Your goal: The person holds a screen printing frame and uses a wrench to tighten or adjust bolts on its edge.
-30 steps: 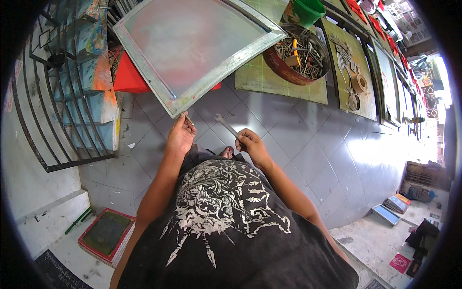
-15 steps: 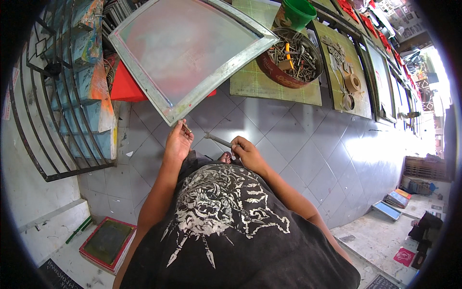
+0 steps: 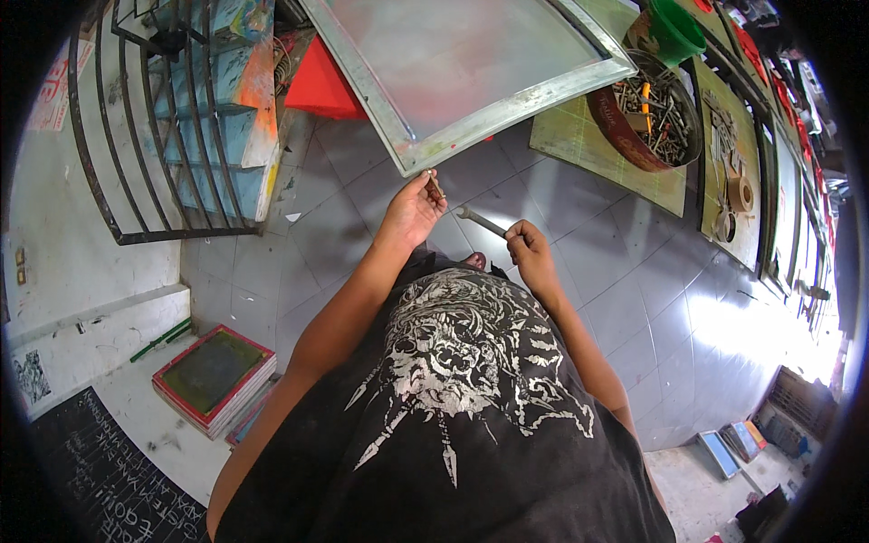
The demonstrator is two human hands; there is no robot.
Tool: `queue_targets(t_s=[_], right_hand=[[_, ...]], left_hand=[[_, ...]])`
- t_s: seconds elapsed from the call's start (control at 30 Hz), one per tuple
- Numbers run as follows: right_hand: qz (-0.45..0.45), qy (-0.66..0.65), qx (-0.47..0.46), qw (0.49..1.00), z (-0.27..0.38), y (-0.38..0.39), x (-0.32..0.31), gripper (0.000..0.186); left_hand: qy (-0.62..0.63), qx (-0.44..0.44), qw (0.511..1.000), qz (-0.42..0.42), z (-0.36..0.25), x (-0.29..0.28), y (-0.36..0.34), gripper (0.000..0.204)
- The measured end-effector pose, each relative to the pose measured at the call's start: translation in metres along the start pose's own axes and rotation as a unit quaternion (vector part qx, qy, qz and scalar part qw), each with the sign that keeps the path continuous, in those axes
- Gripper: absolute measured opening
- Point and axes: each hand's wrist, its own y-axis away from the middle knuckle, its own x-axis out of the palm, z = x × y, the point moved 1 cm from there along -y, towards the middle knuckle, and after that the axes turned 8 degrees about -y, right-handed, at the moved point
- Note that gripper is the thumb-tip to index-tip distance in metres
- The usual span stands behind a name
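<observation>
A spanner (image 3: 482,221) is gripped in my right hand (image 3: 534,261), its open jaw pointing left toward my other hand. My left hand (image 3: 409,215) pinches a small brownish piece, perhaps a bolt (image 3: 436,185), between thumb and fingers; its exact kind is too small to tell. Those fingertips are right at the near corner of a silver-framed printing screen (image 3: 471,136), and whether they touch it I cannot tell. The screen's mesh is cloudy with pinkish stains. Spanner and small piece are apart.
A round red tin (image 3: 625,136) full of bolts stands on a green board beside a green bucket (image 3: 677,32). Tape rolls (image 3: 740,194) lie farther right. Black metal bars (image 3: 172,237) curve along the left. Red-rimmed frames (image 3: 213,380) are stacked at lower left.
My view has turned, so the screen, the tin and both hands appear farther right and higher. Both hands keep their holds; the spanner stays close to the left hand.
</observation>
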Motion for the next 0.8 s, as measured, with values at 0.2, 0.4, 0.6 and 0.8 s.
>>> queue_targets(t_s=[0.2,0.4,0.6,0.8], right_hand=[[-0.053,-0.009,-0.036,0.998,-0.015,-0.011,-0.012,0.011],[-0.058,-0.042,-0.009,0.997,0.001,-0.012,-0.031,0.01],[-0.026,-0.068,0.02,0.997,0.016,0.002,-0.018,0.01],[0.004,-0.027,0.008,1.0,0.022,0.011,0.008,0.012]], left_hand=[[0.015,-0.011,1.0,-0.022,0.0,0.008,0.004,0.015],[-0.002,-0.032,0.999,0.003,-0.005,0.009,0.009,0.021],[-0.088,-0.011,0.996,-0.007,-0.004,0.003,0.01,0.019],[-0.123,-0.041,0.991,0.024,-0.006,0.013,0.017,0.018]])
